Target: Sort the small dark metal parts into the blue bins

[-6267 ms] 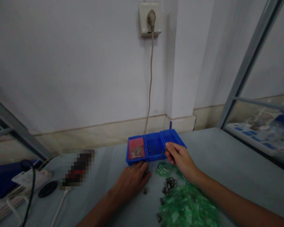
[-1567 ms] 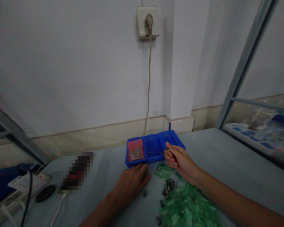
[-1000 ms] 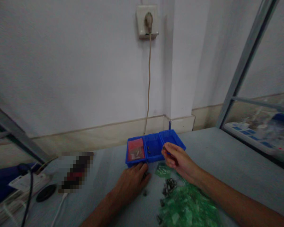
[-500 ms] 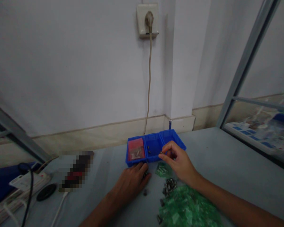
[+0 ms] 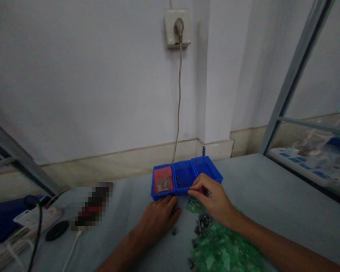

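My right hand [image 5: 212, 194] is closed in a pinch on a small metal part [image 5: 190, 188], over the front edge of the middle blue bin [image 5: 185, 170]. Several tiny metal pieces [image 5: 178, 180] lie inside that bin. The left blue bin [image 5: 153, 185] holds a red card [image 5: 163, 173] and a clear bag of small parts [image 5: 163, 184]. Resting on the table before it, my left hand [image 5: 160, 211] has its fingers curled around something small, mostly hidden. Below my right hand are a small green bag [image 5: 195, 205] and a pile of dark metal parts [image 5: 203, 223].
A heap of green plastic bags [image 5: 226, 249] covers the near table. One loose metal part [image 5: 174, 231] lies near my left thumb. At left are a blurred-out device [image 5: 90, 207] with a white cable, a black round object [image 5: 57, 230] and a power strip [image 5: 55, 215]. The third blue bin [image 5: 205, 166] stands at right.
My right hand has shifted slightly left and down with the small metal part pinched in it. My left hand stays in place. The view has tilted up slightly.
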Demonstrator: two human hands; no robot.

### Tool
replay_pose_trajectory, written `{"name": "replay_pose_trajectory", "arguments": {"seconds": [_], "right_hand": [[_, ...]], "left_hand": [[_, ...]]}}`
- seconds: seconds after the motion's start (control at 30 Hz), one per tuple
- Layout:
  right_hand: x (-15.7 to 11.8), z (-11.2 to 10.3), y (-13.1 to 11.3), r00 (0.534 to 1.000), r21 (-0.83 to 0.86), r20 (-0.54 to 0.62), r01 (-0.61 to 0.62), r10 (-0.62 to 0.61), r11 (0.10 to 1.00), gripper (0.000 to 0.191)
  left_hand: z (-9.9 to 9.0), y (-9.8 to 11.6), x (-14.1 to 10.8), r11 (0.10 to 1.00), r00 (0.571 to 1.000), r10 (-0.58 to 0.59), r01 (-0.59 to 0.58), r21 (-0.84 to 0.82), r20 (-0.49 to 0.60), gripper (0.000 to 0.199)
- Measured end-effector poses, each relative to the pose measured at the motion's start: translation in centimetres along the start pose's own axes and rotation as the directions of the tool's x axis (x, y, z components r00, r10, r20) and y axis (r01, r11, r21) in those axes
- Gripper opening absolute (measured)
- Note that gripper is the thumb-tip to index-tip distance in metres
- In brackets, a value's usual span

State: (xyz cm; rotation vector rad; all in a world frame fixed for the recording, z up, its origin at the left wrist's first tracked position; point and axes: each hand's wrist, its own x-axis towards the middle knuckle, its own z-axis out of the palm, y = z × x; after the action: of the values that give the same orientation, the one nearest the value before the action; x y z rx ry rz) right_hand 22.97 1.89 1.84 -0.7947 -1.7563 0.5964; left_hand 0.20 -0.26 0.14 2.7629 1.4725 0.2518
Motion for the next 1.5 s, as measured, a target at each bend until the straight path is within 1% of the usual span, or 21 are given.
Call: {"name": "replay_pose_trajectory", "arguments": {"seconds": [0.13,0.3,0.57,0.77,0.9,1.07,1.13,1.23,1.3,1.43,1.5], "right_hand": [[0.1,0.1,0.1,0.993,0.044,0.012,-0.119,0.119,0.992,0.016],[0.2,0.0,0.0,0.97,0.1,0.021,-0.243,0.242,0.965,0.021],[0.6,-0.3,-0.2,0.946,0.243,0.015,-0.317,0.323,0.917,0.028],[1.0,-0.4,-0.2,0.936,0.376,0.031,-0.336,0.351,0.863,0.034],[1.1,-0.3,0.0,0.909,0.429,0.03,-0.388,0.416,0.816,0.039],[1.1,-0.3,0.4,0.862,0.518,0.057,-0.457,0.503,0.724,0.044],[1.2,-0.3,0.6,0.848,0.591,0.088,-0.467,0.523,0.658,0.045],[1.3,-0.5,0.6,0.83,0.709,0.2,-0.489,0.52,0.508,0.045],[1.4,-0.6,0.5,0.821,0.752,0.281,-0.51,0.497,0.417,0.045],[1.4,-0.9,0.1,0.798,0.772,0.432,-0.568,0.419,0.285,0.043],[1.3,-1.0,-0.1,0.782,0.762,0.496,-0.601,0.378,0.243,0.043]], "left_hand": [[0.0,0.0,0.0,1.0,1.0,-0.005,0.005,0.001,-0.001,0.013],[-0.3,0.1,0.0,1.0,1.0,-0.006,0.006,0.005,0.015,0.014],[-0.5,0.2,0.1,0.999,0.999,-0.023,0.022,0.023,0.04,0.018],[-0.6,0.2,0.1,1.0,0.998,-0.025,0.024,0.004,0.052,0.021],[-0.2,0.0,0.1,1.0,0.999,-0.02,0.019,0.006,0.04,0.02],[-0.2,0.1,0.2,0.999,0.998,-0.03,0.028,0.025,0.055,0.018],[-0.2,0.1,0.3,0.999,0.998,-0.026,0.024,0.033,0.062,0.018],[-0.1,0.0,0.2,0.999,0.999,-0.018,0.016,0.038,0.047,0.019],[0.2,-0.1,0.2,0.999,0.999,-0.014,0.013,0.037,0.037,0.02],[0.5,-0.3,0.1,0.999,0.999,-0.009,0.008,0.04,0.034,0.021],[0.5,-0.3,0.1,0.999,0.999,-0.008,0.007,0.042,0.034,0.021]]}}
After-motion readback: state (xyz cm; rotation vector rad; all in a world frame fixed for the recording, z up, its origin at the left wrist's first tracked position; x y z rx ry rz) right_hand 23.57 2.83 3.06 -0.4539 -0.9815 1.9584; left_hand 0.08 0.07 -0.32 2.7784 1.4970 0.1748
